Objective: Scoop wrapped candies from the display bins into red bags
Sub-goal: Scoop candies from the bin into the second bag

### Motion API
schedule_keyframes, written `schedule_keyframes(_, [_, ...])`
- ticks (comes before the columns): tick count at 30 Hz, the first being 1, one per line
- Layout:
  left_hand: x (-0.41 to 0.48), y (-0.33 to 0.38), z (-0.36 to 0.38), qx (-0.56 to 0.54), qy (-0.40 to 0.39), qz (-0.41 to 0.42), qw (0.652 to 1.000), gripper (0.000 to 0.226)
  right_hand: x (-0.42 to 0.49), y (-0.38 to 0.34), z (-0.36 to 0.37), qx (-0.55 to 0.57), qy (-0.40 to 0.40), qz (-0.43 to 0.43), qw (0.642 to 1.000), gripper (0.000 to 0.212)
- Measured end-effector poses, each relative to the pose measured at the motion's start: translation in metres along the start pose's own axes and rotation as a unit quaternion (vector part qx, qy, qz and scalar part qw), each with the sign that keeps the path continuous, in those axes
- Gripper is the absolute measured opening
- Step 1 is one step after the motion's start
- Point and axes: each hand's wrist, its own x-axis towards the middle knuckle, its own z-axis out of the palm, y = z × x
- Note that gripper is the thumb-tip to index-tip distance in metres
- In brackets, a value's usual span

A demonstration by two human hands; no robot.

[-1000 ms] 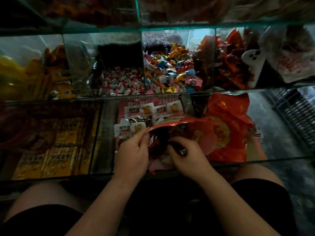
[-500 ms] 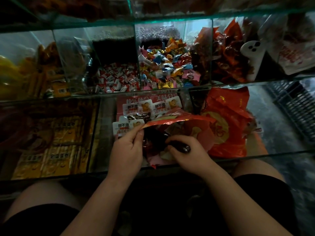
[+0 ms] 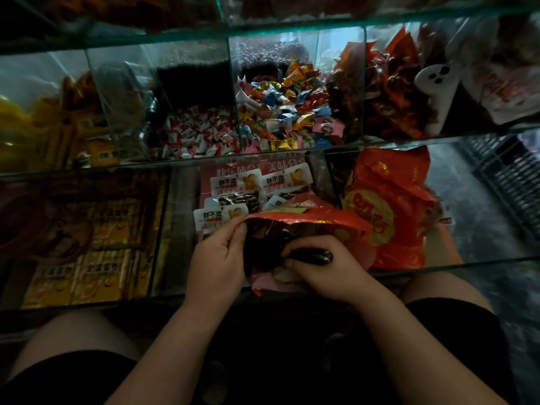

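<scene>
Now, left hand pinching red bag, right hand gripping dark handle

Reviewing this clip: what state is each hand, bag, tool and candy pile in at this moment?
red bag: crumpled, mouth held open.
left hand: pinches the bag's rim.
right hand: grips a dark handle.
dark handle: leads into the bag's mouth, far end hidden.
spare red bags: crumpled heap right of the open bag.
mixed wrapped candies: heaped in their bin.
red-and-white candies: lying low in the neighbouring bin.
</scene>
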Motion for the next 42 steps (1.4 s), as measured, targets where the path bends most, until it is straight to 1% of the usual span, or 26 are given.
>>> schedule_keyframes(3, [0.002,0.003,0.0,0.004,0.014,0.009,1.0,0.028,-0.02,-0.002,-0.011,-0.017,-0.003,-0.055,0.998,0.018])
schedule_keyframes(7, [0.002,0.008,-0.001,0.014,0.023,0.022,0.999,0.028,-0.037,-0.005,-0.022,-0.04,0.067,-0.103,0.992,0.023])
schedule_keyframes(9, [0.0,0.014,-0.002,0.016,0.021,0.031,0.999,0.03,-0.035,-0.008,-0.026,-0.085,0.086,-0.134,0.984,0.023])
schedule_keyframes(10, [-0.002,0.017,-0.003,0.013,0.02,0.039,0.999,0.031,-0.033,-0.009,-0.026,-0.093,0.09,-0.137,0.982,0.023])
schedule_keyframes(13, [-0.005,0.03,-0.008,0.017,0.031,0.074,0.997,0.032,-0.027,-0.012,-0.025,-0.033,0.104,-0.097,0.989,0.02])
schedule_keyframes(15, [-0.006,0.038,-0.012,0.02,0.036,0.09,0.995,0.034,-0.025,-0.015,-0.019,-0.013,0.114,-0.083,0.99,0.02])
schedule_keyframes(20, [-0.007,0.045,-0.018,0.026,0.039,0.108,0.993,0.032,-0.023,-0.02,0.001,-0.021,0.121,-0.106,0.987,0.022])
schedule_keyframes(22, [-0.008,0.044,-0.019,0.031,0.043,0.111,0.992,0.03,-0.022,-0.02,0.006,0.004,0.115,-0.069,0.991,0.018])
schedule_keyframes(25, [-0.009,0.043,-0.018,0.037,0.044,0.107,0.993,0.028,-0.021,-0.021,0.01,0.074,0.1,-0.005,0.992,0.017])
schedule_keyframes(29, [-0.006,0.038,-0.02,0.047,0.054,0.1,0.992,0.029,-0.022,-0.026,0.013,0.153,0.086,0.036,0.984,0.019])
schedule_keyframes(31, [-0.003,0.035,-0.021,0.046,0.055,0.083,0.994,0.03,-0.021,-0.03,0.021,0.228,0.073,0.08,0.968,0.02])
schedule_keyframes(34, [0.0,0.031,-0.02,0.044,0.057,0.071,0.995,0.028,-0.019,-0.037,0.034,0.356,0.056,0.142,0.922,0.025])
schedule_keyframes(37, [0.002,0.03,-0.019,0.053,0.065,0.069,0.994,0.029,-0.019,-0.042,0.033,0.432,0.086,0.17,0.881,0.023])
schedule_keyframes(40, [0.004,0.028,-0.021,0.056,0.063,0.066,0.994,0.029,-0.023,-0.042,0.019,0.489,0.123,0.188,0.843,0.027])
schedule_keyframes(42, [0.005,0.026,-0.025,0.057,0.067,0.068,0.994,0.028,-0.029,-0.042,0.004,0.514,0.15,0.186,0.823,0.018])
